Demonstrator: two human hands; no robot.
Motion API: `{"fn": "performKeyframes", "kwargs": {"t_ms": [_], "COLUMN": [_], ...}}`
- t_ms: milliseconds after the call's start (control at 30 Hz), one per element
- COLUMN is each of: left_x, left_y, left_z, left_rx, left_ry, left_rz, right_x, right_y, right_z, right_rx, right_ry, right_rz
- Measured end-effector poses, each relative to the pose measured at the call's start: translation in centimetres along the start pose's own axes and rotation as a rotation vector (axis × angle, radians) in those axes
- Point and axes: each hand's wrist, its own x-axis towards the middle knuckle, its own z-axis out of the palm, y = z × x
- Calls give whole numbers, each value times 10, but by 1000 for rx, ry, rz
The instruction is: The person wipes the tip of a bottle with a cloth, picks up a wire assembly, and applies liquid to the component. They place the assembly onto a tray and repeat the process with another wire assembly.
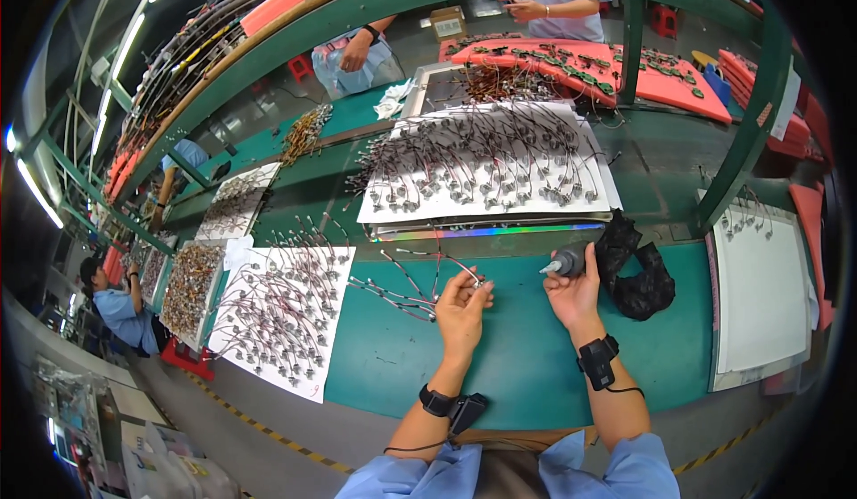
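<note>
My left hand (461, 316), over the green tabletop, is closed in a pinch on a small metal part with wires. Several loose wired parts (406, 295) with thin red and black leads fan out to its left; whether the fingers grip some of these leads too, I cannot tell. A dark grey squeeze bottle (569, 260) with a pale pointed nozzle lies in my right hand (576, 304), whose fingers are wrapped round it. The nozzle points left, toward the left hand but apart from it. Beside the right hand sits a crumpled black ring-shaped wrap (656, 294).
A white sheet (311, 383) at left carries many wired parts, as does another raised sheet (384, 204) ahead. White boards (763, 311) stand at right. A green frame post (754, 133) rises at far right; pink foam (678, 97) holds circuit boards. Other people work beyond the bench.
</note>
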Motion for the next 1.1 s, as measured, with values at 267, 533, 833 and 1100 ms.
{"fn": "performKeyframes", "kwargs": {"t_ms": [267,533,833,1100], "left_x": [-1,-1,-2,3], "left_y": [-1,2,-1,-2], "left_z": [-1,-1,-2,-4], "left_rx": [3,20,38,27], "left_ry": [-4,10,3,2], "left_rz": [-35,-26,-7,-4], "right_x": [1,1,-1,1], "right_y": [0,0,-2,1], "right_z": [-2,-3,-3,-1], "right_rx": [19,30,40,44], "right_ry": [4,12,16,9], "right_rz": [16,24,40,29]}}
